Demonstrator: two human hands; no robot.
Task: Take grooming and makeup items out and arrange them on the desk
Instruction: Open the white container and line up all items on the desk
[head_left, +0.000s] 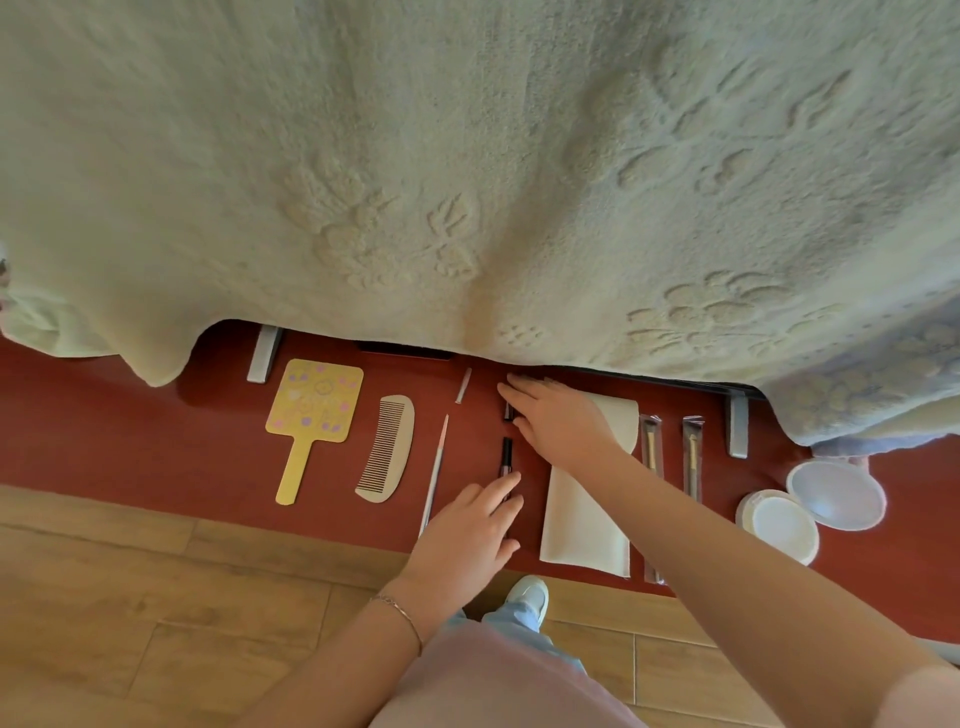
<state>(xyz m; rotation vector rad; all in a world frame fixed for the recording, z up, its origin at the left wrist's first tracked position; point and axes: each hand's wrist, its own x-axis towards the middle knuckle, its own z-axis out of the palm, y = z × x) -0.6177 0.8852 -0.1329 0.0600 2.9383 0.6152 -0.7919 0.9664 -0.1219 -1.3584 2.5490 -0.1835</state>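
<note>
Two hands are working the red table (156, 415): we are resting our flat left hand (470, 525) on a slim dark pencil (506, 457), our open right hand (558, 415) beside another; light, rigid, roll-prone, best pinched mid-shaft.

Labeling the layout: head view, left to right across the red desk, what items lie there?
Yellow hand mirror → comb → long thin pencil → black tube under the left hand → white cloth → two wrapped brushes → white round lid → clear bowl.
</note>
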